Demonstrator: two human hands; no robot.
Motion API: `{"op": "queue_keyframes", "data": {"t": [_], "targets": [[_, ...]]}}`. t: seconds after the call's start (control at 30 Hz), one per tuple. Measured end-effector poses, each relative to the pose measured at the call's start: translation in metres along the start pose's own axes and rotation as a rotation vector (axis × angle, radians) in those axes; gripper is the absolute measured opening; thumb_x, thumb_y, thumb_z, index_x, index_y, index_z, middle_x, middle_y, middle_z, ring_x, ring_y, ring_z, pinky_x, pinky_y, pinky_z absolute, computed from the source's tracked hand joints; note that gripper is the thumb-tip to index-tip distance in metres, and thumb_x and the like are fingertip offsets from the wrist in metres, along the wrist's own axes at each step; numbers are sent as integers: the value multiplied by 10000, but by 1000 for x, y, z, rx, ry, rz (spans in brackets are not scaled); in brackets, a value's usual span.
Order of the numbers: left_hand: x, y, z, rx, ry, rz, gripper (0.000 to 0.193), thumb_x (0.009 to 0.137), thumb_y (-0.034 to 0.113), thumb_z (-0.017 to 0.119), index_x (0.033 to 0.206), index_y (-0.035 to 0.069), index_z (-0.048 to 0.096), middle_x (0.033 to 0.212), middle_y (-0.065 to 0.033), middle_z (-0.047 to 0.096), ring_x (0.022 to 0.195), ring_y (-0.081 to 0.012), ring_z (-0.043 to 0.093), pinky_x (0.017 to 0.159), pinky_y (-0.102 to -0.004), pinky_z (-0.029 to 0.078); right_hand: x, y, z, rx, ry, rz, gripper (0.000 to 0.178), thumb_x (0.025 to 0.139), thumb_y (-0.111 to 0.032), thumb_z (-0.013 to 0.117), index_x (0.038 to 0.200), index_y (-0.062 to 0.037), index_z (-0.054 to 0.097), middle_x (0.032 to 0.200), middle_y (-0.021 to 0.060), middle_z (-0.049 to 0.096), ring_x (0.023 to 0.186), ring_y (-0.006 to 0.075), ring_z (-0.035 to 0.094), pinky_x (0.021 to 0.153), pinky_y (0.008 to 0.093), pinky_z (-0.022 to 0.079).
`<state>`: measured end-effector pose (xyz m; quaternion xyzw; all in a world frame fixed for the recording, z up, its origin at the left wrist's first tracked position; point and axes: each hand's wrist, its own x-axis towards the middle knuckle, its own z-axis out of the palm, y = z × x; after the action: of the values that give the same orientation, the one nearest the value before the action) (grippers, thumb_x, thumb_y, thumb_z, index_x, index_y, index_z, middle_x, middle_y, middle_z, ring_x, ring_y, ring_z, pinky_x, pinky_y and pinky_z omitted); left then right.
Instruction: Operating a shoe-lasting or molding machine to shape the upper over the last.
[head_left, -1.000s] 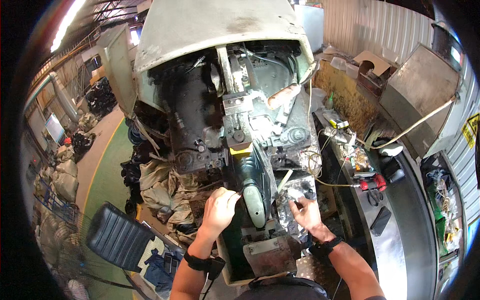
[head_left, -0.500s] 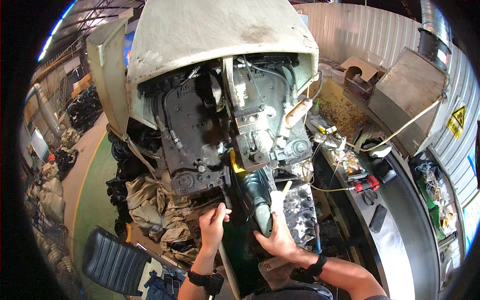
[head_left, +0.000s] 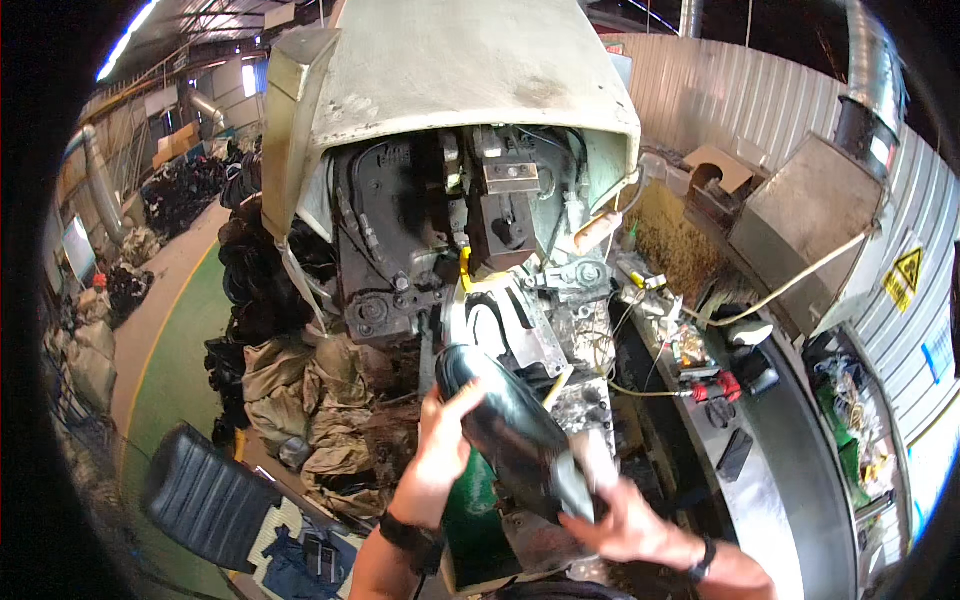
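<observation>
A glossy black shoe upper on a pale green last lies slantwise between my hands, just in front of the machine's work head. My left hand grips its far end, thumb across the top. At the near end, my right hand holds the pale green heel part and is smeared by motion. Something white shows at the right fingers; whether it is a finger wrap or a cloth I cannot tell. Beyond the shoe, a flat metal plate with a curved white shape lies under the head.
A large pale hood overhangs the machine. Rightward runs a metal bench with a red air tool and a black box-shaped thing. Left are crumpled tan sacks and a black chair.
The shoe has come out from under the machine head toward me. My left hand, empty beside it before, now grips its far end. The whole view has shifted slightly.
</observation>
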<state>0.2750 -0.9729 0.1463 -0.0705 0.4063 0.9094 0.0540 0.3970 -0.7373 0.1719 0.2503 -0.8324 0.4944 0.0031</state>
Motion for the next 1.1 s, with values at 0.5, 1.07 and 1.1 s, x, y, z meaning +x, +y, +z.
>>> {"op": "queue_keyframes", "data": {"t": [0.5, 1.07, 1.1], "targets": [[-78, -168, 169, -30, -82, -78, 421, 767, 113, 770, 1147, 0, 628, 1002, -109, 696, 859, -256, 686, 808, -392, 569, -245, 52, -48, -173, 509, 178, 1194, 718, -253, 914, 1583, -5, 130, 1423, 249, 419, 1437, 364, 309, 1114, 491, 302], [-77, -496, 158, 1120, -816, -610, 311, 955, 141, 689, 1208, -35, 654, 1058, -113, 720, 956, -182, 705, 857, -283, 553, -889, 198, -211, 505, 2397, 441, 262, 916, -222, 705, 1076, -35, 614, 1081, 110, 668, 924, 251, 671, 793, 438, 573], [-68, -493, 146, 1171, -779, -583, 284, 971, 137, 669, 1203, -26, 652, 1045, -115, 719, 945, -198, 715, 842, -280, 560, -900, 212, -220, 494, 2547, 315, 254, 922, -227, 701, 1058, -35, 604, 1082, 121, 662, 885, 266, 675, 770, 455, 578]]}}
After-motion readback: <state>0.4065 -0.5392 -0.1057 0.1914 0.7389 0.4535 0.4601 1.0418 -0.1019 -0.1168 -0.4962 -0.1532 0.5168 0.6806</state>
